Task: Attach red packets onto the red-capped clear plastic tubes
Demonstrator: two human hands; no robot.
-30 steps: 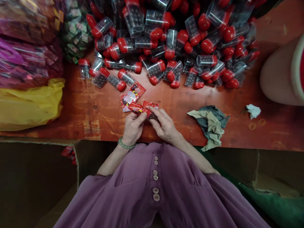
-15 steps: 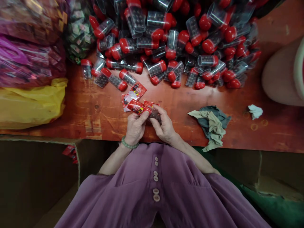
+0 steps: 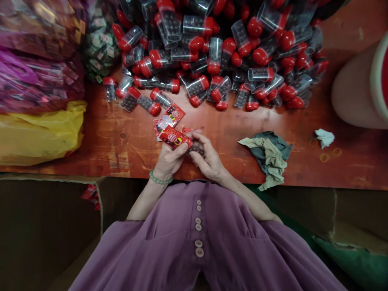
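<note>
1. Yellow plastic wraps the lowest bag (image 3: pixel 42 139) at the far left. A purple bag (image 3: pixel 60 83) of small shiny packs lies above it, and a green-tinted bag (image 3: pixel 101 48) is beside these; their contents are partly blurred.
2. Below the near edge, on the left, an open cardboard box (image 3: pixel 45 218) stands in shadow, with red packs (image 3: pixel 91 197) at its inner side.
3. Reddish-brown and glossy, the wood-patterned table (image 3: pixel 218 125) runs across the whole view, with pale worn patches on the left.
4. Two red packets (image 3: pixel 176 115) overlap near the middle, beside the lowest clear tubes. Another shows just behind the hands.
5. Left hand (image 3: pixel 170 161), green bracelet (image 3: pixel 161 178) at its wrist: thumb and fingers pinch a red packet (image 3: pixel 173 137) over the table's near edge.
6. Across the back, red-capped tubes (image 3: pixel 197 87) full of dark balls lie heaped at all angles.
7. Right hand (image 3: pixel 212 161): fingers curl around a dark tube (image 3: pixel 197 148), which meets the packet's right end. Whether it is inside the packet, I cannot tell.
8. Below the hands, a purple garment (image 3: pixel 169 238) with pale buttons fills the foreground.
9. Grey-green and beige cloth (image 3: pixel 269 159) lies crumpled on the right, overhanging the edge.
10. Beyond it are thin rings (image 3: pixel 324 161), a white tissue (image 3: pixel 325 138) and a pale bucket (image 3: pixel 351 95), red inside.
11. Under the right end, cardboard (image 3: pixel 357 237) and green sheeting (image 3: pixel 353 258) show dimly.
</note>
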